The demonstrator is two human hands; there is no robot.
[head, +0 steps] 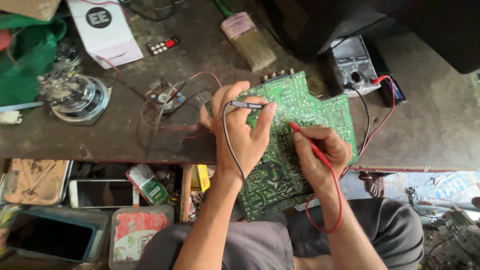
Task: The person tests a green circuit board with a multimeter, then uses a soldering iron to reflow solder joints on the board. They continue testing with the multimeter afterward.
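Note:
A large green circuit board (310, 107) lies solder side up, partly on the brown workbench (100, 137) and partly over my lap. My left hand (240, 125) rests on the board's left part and pinches a black test probe (246, 105), tip pointing right at the board. My right hand (320, 150) grips a red test probe (306, 140) like a pen, its tip touching the board near the middle. Black and red leads run up to a grey multimeter (354, 65) at the bench's back right.
A paintbrush (247, 37), a small remote (162, 46), a white box (105, 30), a loose speaker (77, 97) and a small wired module (165, 97) lie on the bench. Below its edge sit a phone (102, 193), tins and plastic containers. A dark casing stands behind.

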